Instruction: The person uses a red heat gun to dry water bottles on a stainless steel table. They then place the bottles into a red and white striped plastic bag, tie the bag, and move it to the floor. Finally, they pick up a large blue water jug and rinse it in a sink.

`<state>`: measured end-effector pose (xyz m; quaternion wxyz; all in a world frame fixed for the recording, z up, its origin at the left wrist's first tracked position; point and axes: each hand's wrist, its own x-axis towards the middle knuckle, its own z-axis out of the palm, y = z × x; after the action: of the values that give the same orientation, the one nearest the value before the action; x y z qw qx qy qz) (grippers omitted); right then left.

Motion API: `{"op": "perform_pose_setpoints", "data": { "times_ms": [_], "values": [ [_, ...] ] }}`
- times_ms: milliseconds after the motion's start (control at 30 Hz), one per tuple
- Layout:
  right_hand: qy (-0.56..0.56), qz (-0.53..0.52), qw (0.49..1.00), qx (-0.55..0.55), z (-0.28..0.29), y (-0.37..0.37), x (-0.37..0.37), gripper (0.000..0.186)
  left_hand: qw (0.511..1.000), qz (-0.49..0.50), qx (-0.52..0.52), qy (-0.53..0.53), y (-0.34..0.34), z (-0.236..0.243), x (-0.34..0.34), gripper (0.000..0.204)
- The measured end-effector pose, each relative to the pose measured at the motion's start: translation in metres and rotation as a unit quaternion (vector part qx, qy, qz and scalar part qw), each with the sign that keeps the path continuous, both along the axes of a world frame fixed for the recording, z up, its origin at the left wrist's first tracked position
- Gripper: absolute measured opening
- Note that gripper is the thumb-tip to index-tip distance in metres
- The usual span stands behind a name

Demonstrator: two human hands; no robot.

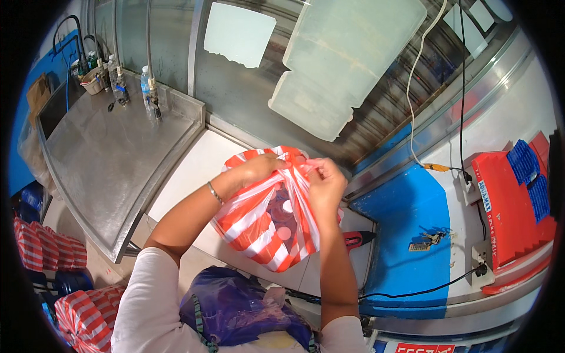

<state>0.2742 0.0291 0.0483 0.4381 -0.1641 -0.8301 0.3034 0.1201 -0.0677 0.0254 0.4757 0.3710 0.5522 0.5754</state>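
Note:
A red-and-white striped plastic bag [253, 235] stands on a white tiled ledge [182, 167] in front of me. Through its opening show clear plastic bottles [276, 215] with pale caps, one white and one pinkish. My left hand [262, 167] is closed on the gathered top of the bag, its fingers partly hidden by the plastic. Just to the right, my right hand [327, 181] pinches another part of the bag's top, close to my left fingers. Between the two hands the plastic is bunched and pulled taut.
A stainless steel counter [112, 170] with taps and bottles stands at left. Striped bags [88, 315] sit low at far left. Beside the bag lies a red-and-black object [358, 239]. Keys [432, 238] and a black cable [412, 295] are at right, near a red box [506, 206].

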Motion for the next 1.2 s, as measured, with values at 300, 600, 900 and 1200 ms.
{"op": "perform_pose_setpoints", "data": {
  "times_ms": [300,600,900,1200],
  "values": [
    [-0.106,0.025,0.970,0.218,-0.043,-0.069,0.028,0.012,0.936,-0.222,0.066,0.266,0.009,0.023,-0.015,0.028],
    [-0.261,-0.023,0.964,0.040,-0.007,0.014,0.007,0.028,0.578,-0.025,0.415,0.702,-0.024,-0.004,0.010,0.008],
    [-0.179,0.202,0.898,-0.346,-0.030,0.042,-0.007,0.010,0.690,0.062,0.398,0.601,-0.032,-0.012,0.014,0.014],
    [-0.111,-0.026,0.976,0.188,-0.017,0.025,0.025,0.028,0.706,0.107,0.332,0.617,-0.081,-0.014,0.002,0.010]
  ]
}}
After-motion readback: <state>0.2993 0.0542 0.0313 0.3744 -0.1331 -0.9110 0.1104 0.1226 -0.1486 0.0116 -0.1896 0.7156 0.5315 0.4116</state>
